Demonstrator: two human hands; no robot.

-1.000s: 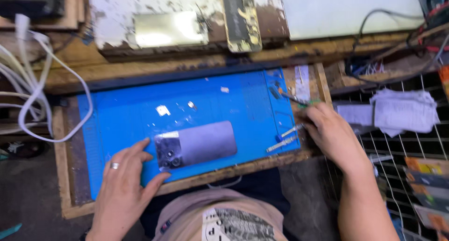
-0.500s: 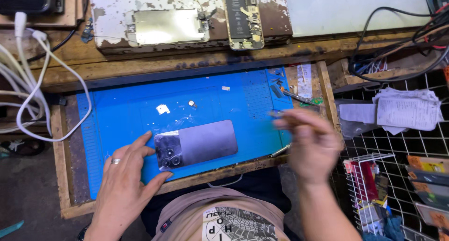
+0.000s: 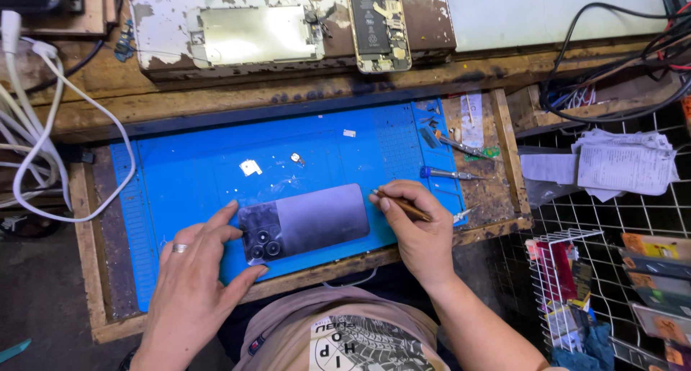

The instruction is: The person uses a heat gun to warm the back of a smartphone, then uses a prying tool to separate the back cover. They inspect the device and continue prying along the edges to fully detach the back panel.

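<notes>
Left hand (image 3: 191, 281) spread open, pinning phone (image 3: 306, 229); right grip (image 3: 421, 231) closed on tweezers (image 3: 403, 206). Keep tip low, phone steady.

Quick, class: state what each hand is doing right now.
Left hand: open, fingers spread, steadying the phone on the blue mat.
Right hand: closed on a thin brown tool.

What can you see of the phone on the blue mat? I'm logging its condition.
The phone lies flat, back up, on the blue mat near its front edge, slightly tilted. Its back is glossy grey-lilac, with a dark camera block of round lenses at the left end. The left hand steadies that end; the right hand, holding a thin tool, sits by the right end.
</notes>
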